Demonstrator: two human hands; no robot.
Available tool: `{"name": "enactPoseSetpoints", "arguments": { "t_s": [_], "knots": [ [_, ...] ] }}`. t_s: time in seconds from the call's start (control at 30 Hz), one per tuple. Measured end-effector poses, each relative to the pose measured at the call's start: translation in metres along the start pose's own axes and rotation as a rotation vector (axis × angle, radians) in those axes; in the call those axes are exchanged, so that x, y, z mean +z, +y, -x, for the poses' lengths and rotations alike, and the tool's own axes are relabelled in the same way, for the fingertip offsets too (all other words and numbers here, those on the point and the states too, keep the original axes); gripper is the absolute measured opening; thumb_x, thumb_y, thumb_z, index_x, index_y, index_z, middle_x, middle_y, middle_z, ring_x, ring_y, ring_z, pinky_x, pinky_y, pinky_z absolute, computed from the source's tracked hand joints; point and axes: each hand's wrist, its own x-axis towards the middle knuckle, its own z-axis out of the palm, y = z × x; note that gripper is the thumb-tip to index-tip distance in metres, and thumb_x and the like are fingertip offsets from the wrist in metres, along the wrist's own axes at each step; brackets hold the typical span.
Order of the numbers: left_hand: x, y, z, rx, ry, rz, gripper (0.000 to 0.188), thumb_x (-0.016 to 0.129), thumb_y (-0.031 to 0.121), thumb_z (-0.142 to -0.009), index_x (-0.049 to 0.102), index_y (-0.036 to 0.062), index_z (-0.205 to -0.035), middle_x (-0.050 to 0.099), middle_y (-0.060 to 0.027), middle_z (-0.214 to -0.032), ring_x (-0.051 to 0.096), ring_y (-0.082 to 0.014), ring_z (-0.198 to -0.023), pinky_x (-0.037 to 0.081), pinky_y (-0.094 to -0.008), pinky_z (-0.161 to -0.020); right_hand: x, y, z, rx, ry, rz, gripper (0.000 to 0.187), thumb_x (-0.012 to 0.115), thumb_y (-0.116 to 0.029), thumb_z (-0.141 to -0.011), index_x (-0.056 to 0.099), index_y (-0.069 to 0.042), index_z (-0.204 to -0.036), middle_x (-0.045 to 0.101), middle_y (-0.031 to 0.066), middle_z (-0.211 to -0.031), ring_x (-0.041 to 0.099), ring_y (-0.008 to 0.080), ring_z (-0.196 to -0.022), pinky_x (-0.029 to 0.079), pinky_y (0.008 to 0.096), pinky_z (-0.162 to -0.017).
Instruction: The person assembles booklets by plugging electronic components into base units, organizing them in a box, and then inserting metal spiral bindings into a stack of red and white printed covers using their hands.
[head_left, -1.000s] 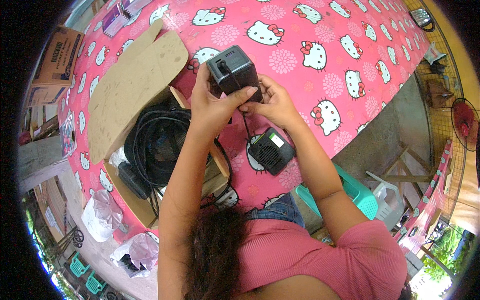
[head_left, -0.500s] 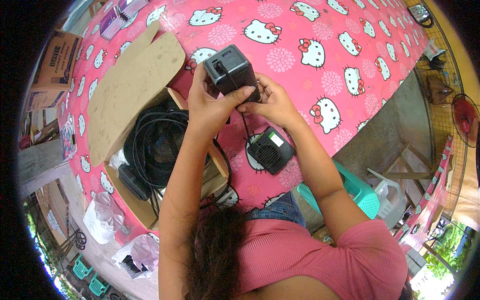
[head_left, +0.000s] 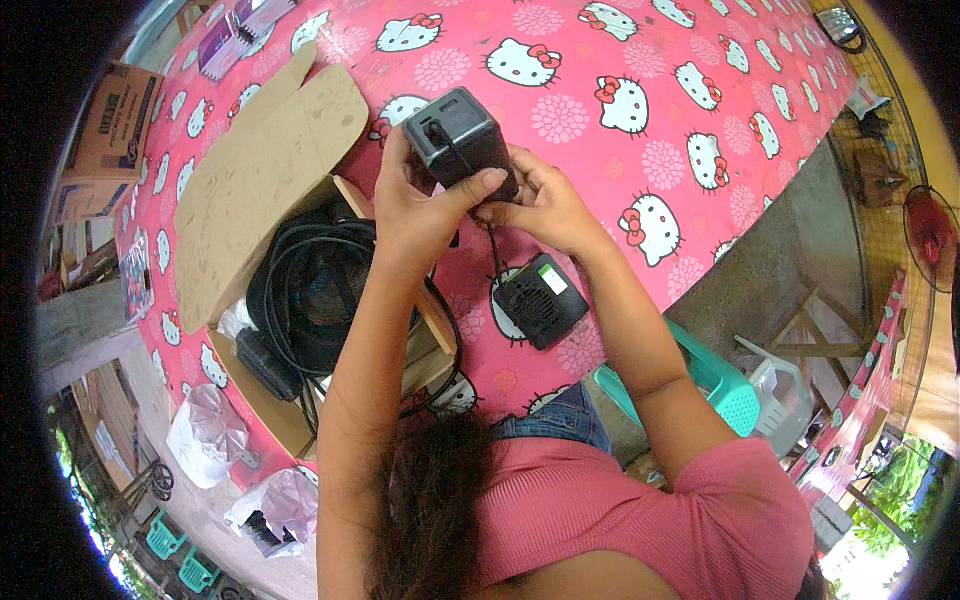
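Between my hands, above the table, is a black box-shaped device (head_left: 470, 150) with small slots in its upper face and a cord running into one of them. My left hand (head_left: 415, 215) grips its left side, thumb across the front. The fingers of my right hand (head_left: 548, 205) close on its lower right side, partly hidden behind it. A thin black cable (head_left: 493, 250) hangs below toward a second black device (head_left: 543, 302) with a round grille and a pale label, lying on the table. To the left, an open cardboard box (head_left: 250, 180) contains coiled black cables (head_left: 290, 270).
A pink patterned cloth (head_left: 580, 160) covers the table. White plastic bags (head_left: 208, 440) lie at its lower left, and a brown carton (head_left: 110, 130) stands at far left. Beyond the right table edge are a green plastic stool (head_left: 735, 400) and a red fan (head_left: 932, 240).
Both hands keep their hold on the box-shaped device, which has tilted and shifted very slightly. Everything else stays where it was.
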Motion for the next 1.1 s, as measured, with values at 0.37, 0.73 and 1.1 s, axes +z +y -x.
{"name": "enactPoseSetpoints", "arguments": {
  "t_s": [0.37, 0.73, 1.1],
  "knots": [
    [0.003, -0.011, -0.001, 0.042, 0.028, -0.068, 0.070, 0.084, 0.006, -0.063, 0.044, 0.0021, -0.120, 0.059, -0.0074, -0.107, 0.056, -0.0163, -0.101, 0.046, -0.0298, -0.089, -0.001, -0.051, 0.019, -0.151, 0.333, 0.566, 0.048, 0.074, -0.013, -0.073, 0.060, -0.005, -0.118, 0.066, 0.0068, -0.096, 0.060, 0.0105, -0.077, 0.049, 0.0254, -0.069],
    [-0.001, -0.011, 0.000, 0.089, -0.041, -0.252, 0.055, 0.070, 0.002, -0.068, 0.045, 0.0047, -0.117, 0.057, -0.0064, -0.099, 0.056, -0.0166, -0.095, 0.044, -0.0298, -0.085, 0.051, -0.108, -0.013, -0.636, 0.110, 1.241, 0.026, 0.068, -0.018, -0.072, 0.065, -0.003, -0.092, 0.058, 0.0127, -0.086, 0.055, 0.0305, -0.086, 0.047, 0.0389, -0.079],
    [-0.002, -0.009, 0.001, 0.122, -0.031, -0.385, 0.055, 0.068, 0.000, -0.068, 0.041, 0.0061, -0.115, 0.057, -0.0109, -0.096, 0.057, -0.0200, -0.090, 0.045, -0.0320, -0.081, 0.057, -0.093, -0.023, -0.799, 0.190, 1.465, 0.015, 0.067, -0.012, -0.071, 0.057, -0.007, -0.080, 0.056, 0.0065, -0.081, 0.056, 0.0253, -0.076, 0.047, 0.0356, -0.062]
  ]
}}
